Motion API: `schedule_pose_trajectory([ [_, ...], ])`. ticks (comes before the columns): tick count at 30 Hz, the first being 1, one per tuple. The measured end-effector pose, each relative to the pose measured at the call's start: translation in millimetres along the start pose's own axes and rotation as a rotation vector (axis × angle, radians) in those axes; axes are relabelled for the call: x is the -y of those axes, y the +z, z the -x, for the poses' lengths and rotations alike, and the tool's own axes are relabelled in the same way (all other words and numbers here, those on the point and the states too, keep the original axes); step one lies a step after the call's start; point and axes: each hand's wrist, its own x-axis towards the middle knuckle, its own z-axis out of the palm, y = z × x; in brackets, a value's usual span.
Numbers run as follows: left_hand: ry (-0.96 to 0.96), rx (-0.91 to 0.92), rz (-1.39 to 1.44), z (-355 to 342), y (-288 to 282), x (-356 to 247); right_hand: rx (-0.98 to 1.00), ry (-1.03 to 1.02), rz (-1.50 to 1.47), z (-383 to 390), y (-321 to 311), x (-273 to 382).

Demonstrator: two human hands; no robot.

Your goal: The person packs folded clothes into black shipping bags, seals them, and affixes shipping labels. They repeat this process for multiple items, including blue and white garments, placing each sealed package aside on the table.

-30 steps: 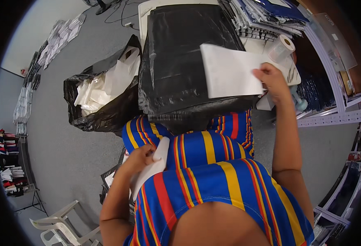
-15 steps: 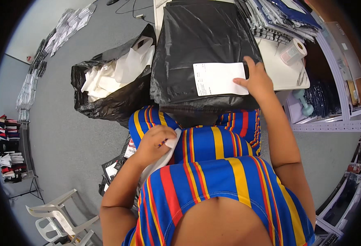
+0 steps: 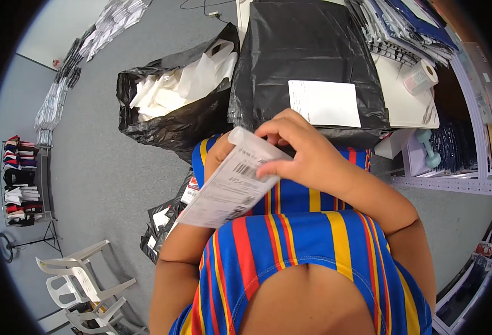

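Note:
A strip of printed labels with a translucent backing and barcodes is held up over my lap. My left hand grips it from behind, mostly hidden by it. My right hand pinches its top right part, thumb on the printed face. Just beyond, a white label lies on the front of a pile of black plastic bags.
An open black sack of white scraps stands left. The white table holds folded garment stacks and a label roll. Shelving is right; plastic chairs and a garment rack are left.
My right hand has laid a white label on the black bags, let go of it and come back to take hold of the strip, which my left hand has raised.

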Motion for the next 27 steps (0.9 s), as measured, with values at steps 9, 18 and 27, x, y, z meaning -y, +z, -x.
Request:
schedule_pose_trajectory([
  [9,-0.112,-0.045,-0.081,-5,-9,18,0.096,0.346,-0.258,0,-4,-14],
  [18,0.068,0.112,-0.462,-15,-22,20,0.054,0.367,-0.153,0,-18,-12],
  [27,0.139,-0.339,-0.893,-37,-121,-16,-0.689,0.341,0.066,22,-124,-50],
])
